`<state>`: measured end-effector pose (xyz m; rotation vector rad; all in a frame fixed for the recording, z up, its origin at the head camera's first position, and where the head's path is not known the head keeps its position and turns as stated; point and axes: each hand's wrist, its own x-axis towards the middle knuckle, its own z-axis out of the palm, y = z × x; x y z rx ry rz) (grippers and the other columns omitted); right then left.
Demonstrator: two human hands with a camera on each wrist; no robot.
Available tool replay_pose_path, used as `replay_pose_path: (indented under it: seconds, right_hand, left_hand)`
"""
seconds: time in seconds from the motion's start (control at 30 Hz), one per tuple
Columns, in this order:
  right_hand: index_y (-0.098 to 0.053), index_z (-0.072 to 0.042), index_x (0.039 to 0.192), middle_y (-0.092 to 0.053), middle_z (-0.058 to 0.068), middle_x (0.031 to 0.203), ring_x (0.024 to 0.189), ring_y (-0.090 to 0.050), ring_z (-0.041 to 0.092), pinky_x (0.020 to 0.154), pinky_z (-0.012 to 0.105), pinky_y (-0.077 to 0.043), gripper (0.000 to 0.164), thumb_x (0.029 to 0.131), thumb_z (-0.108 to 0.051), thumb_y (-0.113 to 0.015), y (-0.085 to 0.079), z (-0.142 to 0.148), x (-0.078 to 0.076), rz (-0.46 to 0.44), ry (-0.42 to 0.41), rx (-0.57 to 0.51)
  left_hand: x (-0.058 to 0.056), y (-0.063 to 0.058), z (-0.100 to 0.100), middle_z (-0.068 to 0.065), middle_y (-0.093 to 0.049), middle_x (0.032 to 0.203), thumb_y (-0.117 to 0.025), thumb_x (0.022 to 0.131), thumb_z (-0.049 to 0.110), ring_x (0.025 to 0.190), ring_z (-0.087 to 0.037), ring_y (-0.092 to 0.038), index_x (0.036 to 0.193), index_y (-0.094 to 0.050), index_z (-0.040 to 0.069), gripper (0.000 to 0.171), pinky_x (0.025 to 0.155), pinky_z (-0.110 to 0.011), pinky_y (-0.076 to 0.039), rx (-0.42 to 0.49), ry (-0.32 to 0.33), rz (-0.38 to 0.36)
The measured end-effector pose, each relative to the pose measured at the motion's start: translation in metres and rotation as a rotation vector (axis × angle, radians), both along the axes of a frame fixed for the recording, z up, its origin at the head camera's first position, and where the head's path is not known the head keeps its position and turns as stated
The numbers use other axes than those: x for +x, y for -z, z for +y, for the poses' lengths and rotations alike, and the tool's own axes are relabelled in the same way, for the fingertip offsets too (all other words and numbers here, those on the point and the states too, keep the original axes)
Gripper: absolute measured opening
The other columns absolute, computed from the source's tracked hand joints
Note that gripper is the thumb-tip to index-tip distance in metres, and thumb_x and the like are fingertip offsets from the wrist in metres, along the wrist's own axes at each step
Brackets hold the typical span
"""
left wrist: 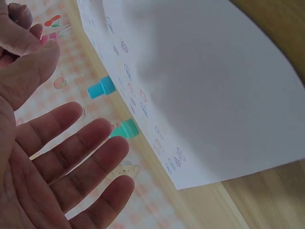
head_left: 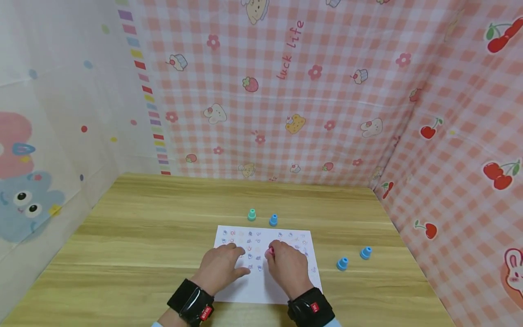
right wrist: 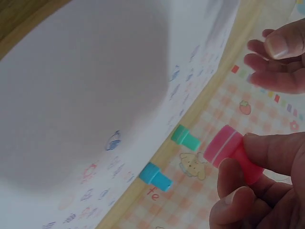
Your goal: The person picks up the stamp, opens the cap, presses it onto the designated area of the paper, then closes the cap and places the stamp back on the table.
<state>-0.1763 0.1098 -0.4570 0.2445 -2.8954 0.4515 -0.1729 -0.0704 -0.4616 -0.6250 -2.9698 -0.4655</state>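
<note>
My right hand [head_left: 291, 268] pinches a pink stamp [right wrist: 234, 153] between thumb and fingers, above a white sheet of paper [head_left: 251, 291]. Its wide end faces away from the palm in the right wrist view. Rows of small blue, red and faint orange prints [head_left: 250, 256] cover the upper part of the sheet. Over the sheet's left side hovers my left hand [head_left: 219, 267], holding nothing, its fingers spread and loosely extended. The left wrist view shows its bare palm [left wrist: 28, 191].
Just beyond the sheet's far edge stand a green stamp [head_left: 252, 215] and a blue stamp [head_left: 273, 220]. To the right of the paper are two more blue stamps [head_left: 342, 264]. Patterned cloth [head_left: 261, 104] hangs behind and beside the wooden table [head_left: 122, 254].
</note>
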Motion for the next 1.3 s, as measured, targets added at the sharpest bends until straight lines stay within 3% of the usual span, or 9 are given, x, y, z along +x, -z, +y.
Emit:
replay_pose_path:
  seconds: [0.53, 0.7, 0.87, 0.97, 1.1, 1.3]
  right_hand:
    - [-0.069, -0.013, 0.085, -0.056, -0.006, 0.058, 0.05, -0.046, 0.011, 0.045, 0.027, -0.035, 0.017, 0.085, -0.03, -0.069, -0.014, -0.016, 0.012, -0.059, -0.115, -0.089]
    - [-0.068, -0.013, 0.083, -0.054, -0.007, 0.056, 0.049, -0.044, 0.009, 0.043, 0.025, -0.033, 0.016, 0.083, -0.03, -0.069, -0.014, -0.018, 0.014, -0.039, -0.134, -0.132]
    - [-0.068, -0.014, 0.082, -0.055, -0.007, 0.058, 0.049, -0.044, 0.007, 0.042, 0.023, -0.032, 0.015, 0.082, -0.028, -0.07, -0.013, -0.018, 0.015, -0.047, -0.147, -0.218]
    - [-0.069, -0.013, 0.083, -0.056, -0.006, 0.06, 0.051, -0.045, 0.008, 0.044, 0.023, -0.033, 0.015, 0.082, -0.028, -0.071, -0.012, -0.017, 0.014, -0.091, -0.134, -0.304]
    - [-0.068, -0.013, 0.083, -0.055, -0.004, 0.063, 0.056, -0.046, 0.011, 0.047, 0.025, -0.033, 0.017, 0.084, -0.03, -0.071, -0.013, -0.015, 0.012, -0.195, -0.087, -0.427]
    - [-0.067, -0.013, 0.084, -0.054, -0.002, 0.065, 0.06, -0.047, 0.015, 0.049, 0.026, -0.032, 0.02, 0.085, -0.032, -0.07, -0.012, -0.014, 0.008, -0.298, -0.044, -0.514]
  left_hand:
    - [0.002, 0.004, 0.011, -0.009, -0.072, 0.092, -0.074, 0.074, 0.048, 0.08, -0.024, -0.065, 0.103, -0.072, 0.007, 0.05, 0.065, -0.042, -0.054, 0.022, 0.054, 0.078]
    - [0.002, 0.006, 0.012, -0.004, -0.071, 0.082, -0.075, 0.074, 0.046, 0.069, -0.018, -0.062, 0.095, -0.073, 0.009, 0.042, 0.057, -0.035, -0.051, 0.036, 0.06, 0.111]
    - [0.002, 0.005, 0.012, 0.003, -0.066, 0.071, -0.074, 0.077, 0.042, 0.055, -0.009, -0.049, 0.084, -0.072, 0.012, 0.031, 0.048, -0.026, -0.039, 0.057, 0.064, 0.141]
    - [0.003, 0.005, 0.012, 0.002, -0.067, 0.071, -0.071, 0.079, 0.044, 0.055, -0.009, -0.05, 0.083, -0.071, 0.012, 0.032, 0.048, -0.026, -0.039, 0.065, 0.066, 0.154]
    - [0.004, 0.005, 0.012, -0.002, -0.071, 0.079, -0.068, 0.081, 0.047, 0.062, -0.014, -0.061, 0.086, -0.072, 0.011, 0.037, 0.051, -0.032, -0.047, 0.07, 0.07, 0.182]
    - [0.003, 0.004, 0.012, -0.003, -0.072, 0.08, -0.068, 0.081, 0.047, 0.064, -0.016, -0.063, 0.088, -0.073, 0.011, 0.036, 0.051, -0.034, -0.048, 0.074, 0.074, 0.19]
